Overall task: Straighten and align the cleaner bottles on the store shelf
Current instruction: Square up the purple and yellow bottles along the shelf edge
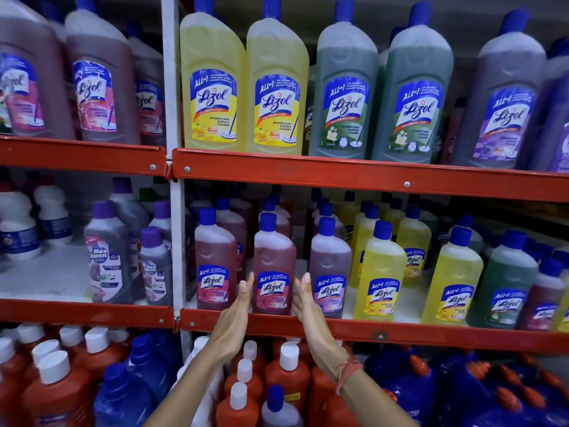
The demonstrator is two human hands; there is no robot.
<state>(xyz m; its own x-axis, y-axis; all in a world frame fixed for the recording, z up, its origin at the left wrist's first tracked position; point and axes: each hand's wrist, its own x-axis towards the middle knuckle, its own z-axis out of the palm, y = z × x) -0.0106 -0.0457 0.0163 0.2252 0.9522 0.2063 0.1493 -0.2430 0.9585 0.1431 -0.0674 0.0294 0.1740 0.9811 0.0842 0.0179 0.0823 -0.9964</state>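
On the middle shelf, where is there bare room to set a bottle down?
Bare white shelf left of the post, between the white bottles and the Max Kleen bottles. Right of the post it is crowded: the hands flank one pink bottle in narrow gaps.

Two hands, the left hand [235,315] and the right hand [309,312], reach toward the middle shelf [431,335]. On the top shelf's [338,177] right bay, the front row holds two large yellow bottles [212,87], two large green bottles [343,97] and one large purple bottle [505,103]. Three red shelf rails cross the view.
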